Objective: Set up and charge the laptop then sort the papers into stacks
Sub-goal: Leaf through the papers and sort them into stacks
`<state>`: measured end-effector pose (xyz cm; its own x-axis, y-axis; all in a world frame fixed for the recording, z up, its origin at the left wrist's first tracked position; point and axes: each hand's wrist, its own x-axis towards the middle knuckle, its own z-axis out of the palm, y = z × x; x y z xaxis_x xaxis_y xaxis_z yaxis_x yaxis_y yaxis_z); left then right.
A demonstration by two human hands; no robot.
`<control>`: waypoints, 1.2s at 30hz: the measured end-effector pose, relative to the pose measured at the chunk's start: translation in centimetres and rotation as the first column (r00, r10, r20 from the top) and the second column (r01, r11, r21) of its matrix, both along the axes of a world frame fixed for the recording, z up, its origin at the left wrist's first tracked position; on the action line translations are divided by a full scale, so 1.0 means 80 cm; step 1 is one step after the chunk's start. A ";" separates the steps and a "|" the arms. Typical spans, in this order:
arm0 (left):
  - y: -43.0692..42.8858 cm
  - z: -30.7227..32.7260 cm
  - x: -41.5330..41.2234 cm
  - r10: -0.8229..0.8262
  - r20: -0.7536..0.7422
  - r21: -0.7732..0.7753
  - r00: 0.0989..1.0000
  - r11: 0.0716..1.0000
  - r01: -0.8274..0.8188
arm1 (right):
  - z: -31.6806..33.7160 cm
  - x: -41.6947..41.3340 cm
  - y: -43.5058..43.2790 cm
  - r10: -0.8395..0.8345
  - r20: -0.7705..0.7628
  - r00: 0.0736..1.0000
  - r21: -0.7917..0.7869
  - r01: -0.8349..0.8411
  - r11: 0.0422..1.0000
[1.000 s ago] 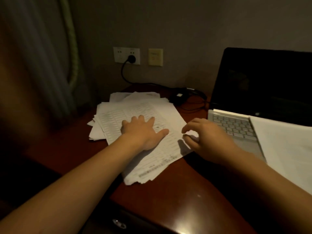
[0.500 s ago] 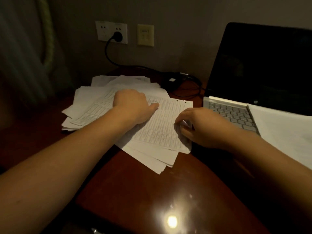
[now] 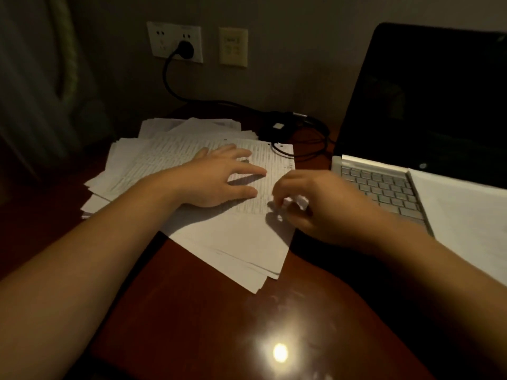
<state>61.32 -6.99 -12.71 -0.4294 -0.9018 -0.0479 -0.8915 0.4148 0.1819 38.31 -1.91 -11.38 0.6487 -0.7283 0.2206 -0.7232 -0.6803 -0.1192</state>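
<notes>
Here, in the head view, we see an open laptop (image 3: 384, 187) at the right of the dark red counter (image 3: 205, 311), and we place everything else from it. Its screen is dark, and a white sheet (image 3: 466, 215) lies over the right part of its keyboard.

Just left of the laptop lie the papers (image 3: 233, 242), a loose, fanned pile that reaches toward the counter's near edge. The top page (image 3: 263, 160) is printed in rows.

The left hand (image 3: 219, 179) rests flat on that top page, fingers straight and spread, gripping nothing.

The right hand (image 3: 315, 204) sits between the left hand and the laptop, at the edge of the pile nearest the laptop. Its fingers are curled, and thumb and fingertips pinch a raised bit of white paper. The hand is blurred, so we cannot tell which sheet of the pile this is.

Behind the pile, left of the laptop's screen, a black charger brick (image 3: 277, 127) lies among loops of cable (image 3: 170, 86). The cable rises to a black plug (image 3: 186, 48) seated in a white wall socket (image 3: 164, 37), farther left of the laptop.
</notes>
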 end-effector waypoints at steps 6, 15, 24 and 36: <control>0.004 -0.006 -0.001 0.034 -0.007 0.141 0.999 0.989 -0.033 | 0.005 0.011 0.018 0.138 -0.253 0.957 0.069 -0.124 0.990; 0.010 0.020 0.020 -0.003 -0.179 0.281 0.984 0.958 0.054 | 0.024 -0.016 0.015 0.003 -0.371 0.929 0.125 0.047 0.991; 0.013 0.009 -0.004 0.060 0.003 0.125 0.998 0.990 -0.060 | 0.008 0.012 -0.038 -0.182 0.042 0.982 0.205 0.169 0.964; 0.008 0.006 -0.007 0.150 0.014 0.042 0.989 0.988 -0.151 | -0.009 0.065 -0.165 -0.186 0.000 0.983 0.197 0.182 0.963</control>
